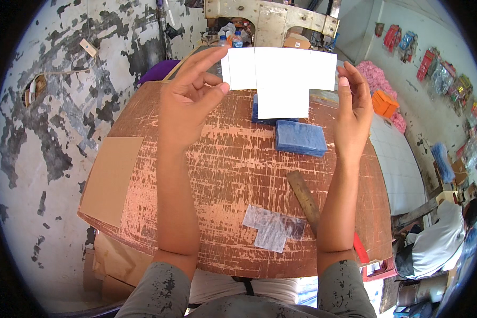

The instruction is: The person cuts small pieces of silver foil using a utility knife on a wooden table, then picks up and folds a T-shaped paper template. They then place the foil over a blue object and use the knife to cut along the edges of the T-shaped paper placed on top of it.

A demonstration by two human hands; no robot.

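Raised over the far part of the table is a T-shaped white card with faint fold lines, its stem pointing down. My left hand holds the card's left edge between thumb and fingers. At the right edge, my right hand has its thumb and bent fingers closed against the card's side. Just below the card lies a stack of blue rectangular pieces, with another blue stack partly hidden behind the card. Nearer to me, a clear film piece of similar stepped shape rests on the worn brown table.
A worn ruler-like strip lies by my right forearm. At the table's left is a flat brown cardboard sheet. Bottles and a pale metal frame stand beyond. Another person sits at the lower right.
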